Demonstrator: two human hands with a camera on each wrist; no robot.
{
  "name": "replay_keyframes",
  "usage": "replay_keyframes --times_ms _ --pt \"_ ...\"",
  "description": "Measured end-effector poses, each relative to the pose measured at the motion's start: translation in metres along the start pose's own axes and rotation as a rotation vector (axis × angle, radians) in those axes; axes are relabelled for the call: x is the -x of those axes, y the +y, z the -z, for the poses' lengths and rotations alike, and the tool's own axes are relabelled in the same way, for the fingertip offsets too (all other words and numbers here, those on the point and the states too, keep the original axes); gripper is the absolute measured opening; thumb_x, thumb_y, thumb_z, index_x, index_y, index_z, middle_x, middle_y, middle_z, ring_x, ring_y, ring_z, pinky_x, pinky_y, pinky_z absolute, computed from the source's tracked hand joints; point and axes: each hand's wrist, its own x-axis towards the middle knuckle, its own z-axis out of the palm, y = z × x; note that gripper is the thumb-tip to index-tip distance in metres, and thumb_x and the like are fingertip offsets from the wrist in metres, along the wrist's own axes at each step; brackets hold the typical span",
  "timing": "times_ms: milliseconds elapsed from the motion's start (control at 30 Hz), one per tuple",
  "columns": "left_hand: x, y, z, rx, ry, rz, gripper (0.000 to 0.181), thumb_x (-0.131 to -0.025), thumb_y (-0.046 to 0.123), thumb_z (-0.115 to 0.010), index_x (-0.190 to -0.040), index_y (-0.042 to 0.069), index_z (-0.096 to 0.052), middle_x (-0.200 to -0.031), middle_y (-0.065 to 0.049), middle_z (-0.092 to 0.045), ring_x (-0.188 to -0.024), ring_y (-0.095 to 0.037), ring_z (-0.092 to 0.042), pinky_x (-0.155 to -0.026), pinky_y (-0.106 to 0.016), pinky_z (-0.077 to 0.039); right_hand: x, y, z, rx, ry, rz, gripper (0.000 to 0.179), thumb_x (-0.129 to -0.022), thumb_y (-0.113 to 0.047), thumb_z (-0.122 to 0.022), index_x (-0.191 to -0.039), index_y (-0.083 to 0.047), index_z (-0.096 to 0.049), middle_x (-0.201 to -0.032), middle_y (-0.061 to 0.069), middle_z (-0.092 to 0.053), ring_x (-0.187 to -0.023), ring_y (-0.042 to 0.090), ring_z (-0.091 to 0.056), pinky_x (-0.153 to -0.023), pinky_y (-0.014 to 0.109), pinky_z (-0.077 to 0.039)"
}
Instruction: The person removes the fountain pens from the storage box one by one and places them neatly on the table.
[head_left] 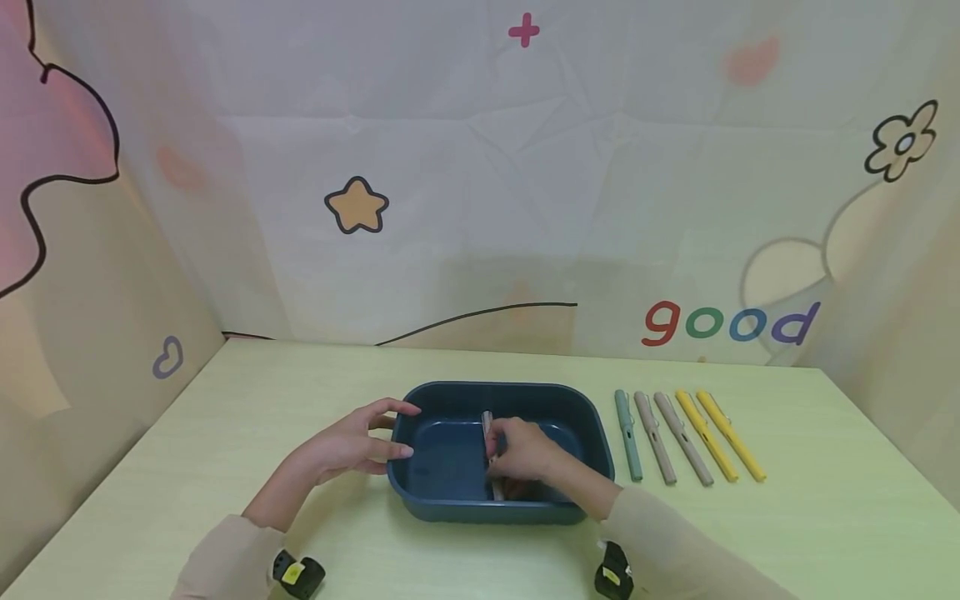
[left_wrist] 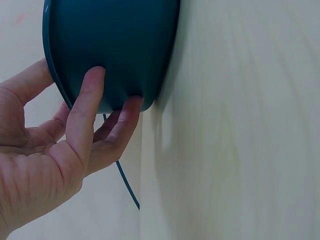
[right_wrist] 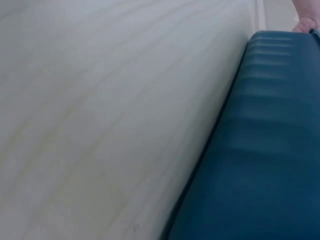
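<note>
A dark blue rectangular bin (head_left: 420, 510) stands on the table, its outer wall filling the right of the right wrist view. Over its interior, my right hand (head_left: 525, 450) pinches a greyish pen (head_left: 487, 418) that lies front to back near the middle; the fingers cover part of it. At the bin's left end is my left hand (head_left: 348, 442), fingers spread. In the left wrist view, fingertips of the left hand (left_wrist: 55, 155) touch the bin's outer end wall (left_wrist: 120, 45), while one finger passes behind the rim. The right wrist view does not show the right hand's fingers.
Right of the bin lie a teal pen (head_left: 628, 437), two grey pens (head_left: 655, 437) and two yellow pens (head_left: 707, 436), roughly side by side. A printed cloth (head_left: 465, 217) hangs behind the pale table (head_left: 300, 375) and along both sides.
</note>
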Motion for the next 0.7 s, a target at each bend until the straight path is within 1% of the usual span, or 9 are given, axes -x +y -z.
replay_keyframes --times_ms 167,367,433,533,700 --pt "0.000 0.000 0.000 0.001 0.001 0.002 0.060 -0.078 0.008 -0.071 -0.131 0.009 -0.043 -0.133 -0.026 -0.032 -0.092 -0.027 -0.060 -0.080 -0.047 -0.050 0.002 0.002 0.007 -0.051 0.016 -0.053 0.024 -0.073 0.003 -0.069 -0.085 -0.003 -0.050 -0.065 0.011 -0.056 -0.046 0.019 -0.060 -0.043 0.030 -0.051" --pt "0.001 0.001 0.000 -0.004 0.000 0.002 0.059 -0.078 0.009 -0.071 -0.130 0.009 -0.043 -0.133 -0.025 -0.032 -0.093 -0.028 -0.060 -0.080 -0.047 -0.050 0.007 0.002 0.016 -0.111 0.035 -0.095 0.029 -0.075 0.004 -0.068 -0.095 -0.005 -0.048 -0.070 0.011 -0.057 -0.051 0.019 -0.061 -0.047 0.032 -0.053" --pt "0.001 0.001 0.000 -0.003 0.000 0.002 0.059 -0.078 0.009 -0.071 -0.130 0.009 -0.043 -0.133 -0.025 -0.032 -0.093 -0.028 -0.060 -0.080 -0.047 -0.050 0.009 0.002 0.019 -0.141 0.046 -0.095 0.032 -0.076 0.005 -0.067 -0.099 -0.005 -0.047 -0.071 0.011 -0.057 -0.052 0.019 -0.061 -0.048 0.033 -0.053" --pt "0.002 0.001 0.000 -0.003 0.000 0.003 0.059 -0.078 0.009 -0.071 -0.130 0.009 -0.043 -0.133 -0.025 -0.032 -0.094 -0.028 -0.060 -0.080 -0.047 -0.050 0.012 0.004 0.023 -0.168 0.050 -0.072 0.039 -0.076 0.006 -0.066 -0.108 -0.006 -0.047 -0.072 0.012 -0.057 -0.053 0.019 -0.061 -0.049 0.035 -0.053" --pt "0.002 0.001 0.000 -0.002 -0.003 0.001 0.059 -0.078 0.008 -0.071 -0.130 0.008 -0.043 -0.134 -0.026 -0.031 -0.095 -0.029 -0.059 -0.080 -0.046 -0.050 0.017 0.008 0.028 -0.202 0.019 -0.015 0.047 -0.078 0.007 -0.061 -0.121 -0.006 -0.046 -0.074 0.012 -0.055 -0.056 0.018 -0.061 -0.050 0.036 -0.054"
